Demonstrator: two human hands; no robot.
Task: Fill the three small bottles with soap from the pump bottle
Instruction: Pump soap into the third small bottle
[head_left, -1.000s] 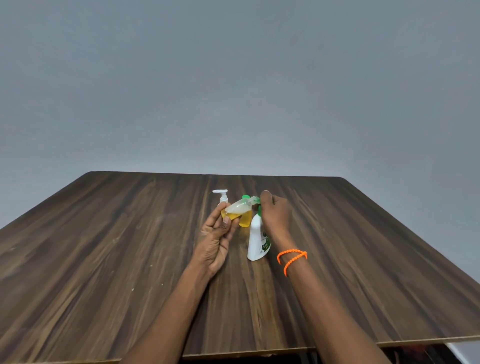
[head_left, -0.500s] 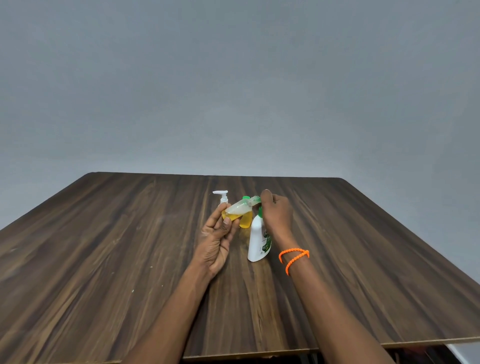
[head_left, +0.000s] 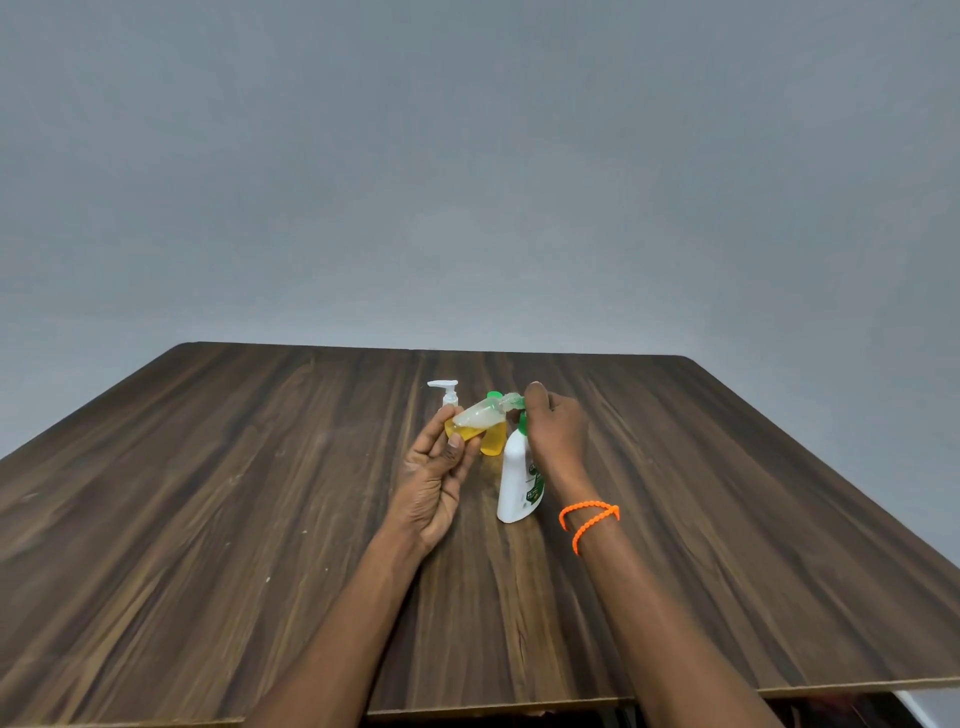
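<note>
My left hand (head_left: 435, 480) holds a small clear bottle (head_left: 475, 420) tilted on its side, its lower part filled with yellow soap. Its mouth points right at the green pump nozzle (head_left: 513, 400) of the white pump bottle (head_left: 518, 480), which stands on the table. My right hand (head_left: 553, 434) rests on top of that pump head. Behind the tilted bottle stands a second small bottle (head_left: 493, 436), full of yellow soap, with a green cap. A small bottle with a white pump top (head_left: 448, 394) stands further back left, mostly hidden by my left hand.
A dark wood-grain table (head_left: 208, 519) carries everything, with its front edge near the bottom of the view. An orange beaded band (head_left: 589, 519) circles my right wrist. A grey wall rises behind the table.
Hardly any movement: both hands hold the same pose, with the tilted bottle kept against the pump nozzle.
</note>
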